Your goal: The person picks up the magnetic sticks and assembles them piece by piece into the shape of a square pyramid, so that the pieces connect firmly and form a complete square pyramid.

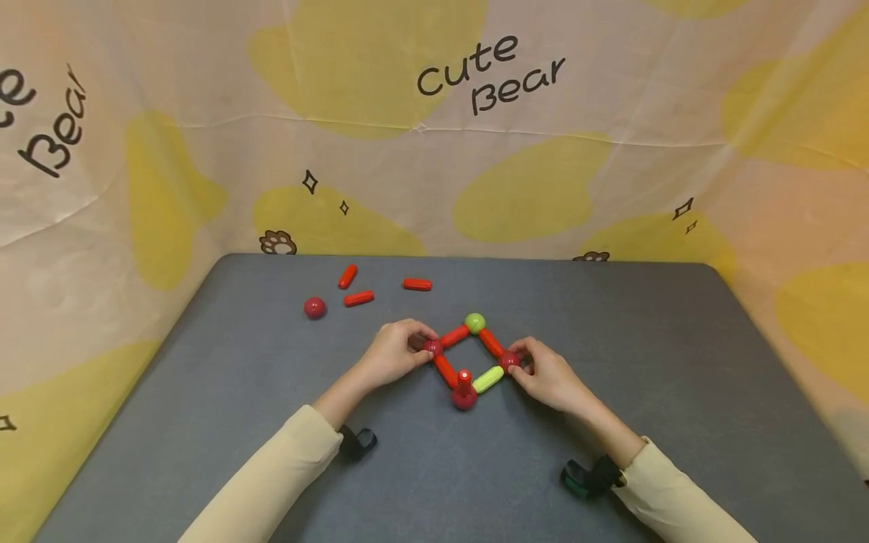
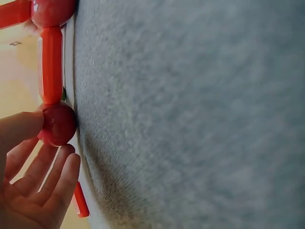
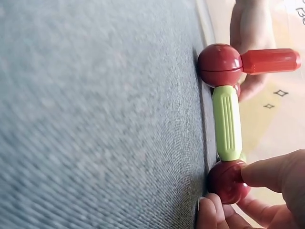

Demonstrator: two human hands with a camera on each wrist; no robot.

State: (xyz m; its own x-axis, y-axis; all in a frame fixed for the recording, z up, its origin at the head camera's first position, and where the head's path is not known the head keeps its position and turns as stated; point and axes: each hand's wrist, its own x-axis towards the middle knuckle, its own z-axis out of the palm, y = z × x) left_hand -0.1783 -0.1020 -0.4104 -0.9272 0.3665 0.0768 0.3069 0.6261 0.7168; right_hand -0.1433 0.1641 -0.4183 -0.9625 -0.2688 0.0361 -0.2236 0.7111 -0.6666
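Head view: hands (image 1: 395,353) (image 1: 548,377) grip balls (image 1: 433,348) (image 1: 508,362) inside table edges (image 1: 489,262).

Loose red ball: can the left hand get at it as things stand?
Probably yes: only bare tabletop separates the left hand from the loose red ball, though it would likely first have to release the red corner ball it holds.
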